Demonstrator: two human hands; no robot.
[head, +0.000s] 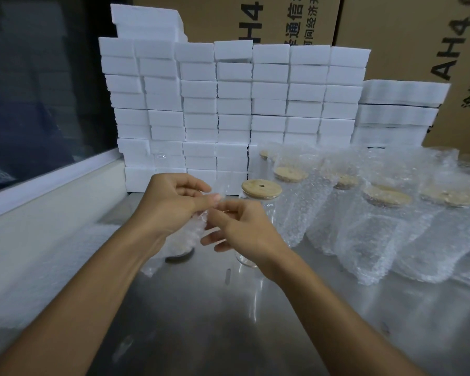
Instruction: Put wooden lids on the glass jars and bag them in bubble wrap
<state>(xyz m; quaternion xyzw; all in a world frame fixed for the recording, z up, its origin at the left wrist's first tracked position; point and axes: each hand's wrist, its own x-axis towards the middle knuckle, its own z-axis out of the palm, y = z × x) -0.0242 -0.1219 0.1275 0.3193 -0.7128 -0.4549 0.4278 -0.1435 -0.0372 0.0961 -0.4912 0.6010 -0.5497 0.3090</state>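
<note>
Pinching a bubble-wrap bag, left hand and right hand hide its mouth.

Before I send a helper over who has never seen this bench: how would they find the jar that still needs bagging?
Start at the wall of white foam blocks at the back of the steel table. Just in front of it, left of the row of bubble-wrapped jars, stands the bare glass jar. It alone has its wooden lid uncovered.
</note>
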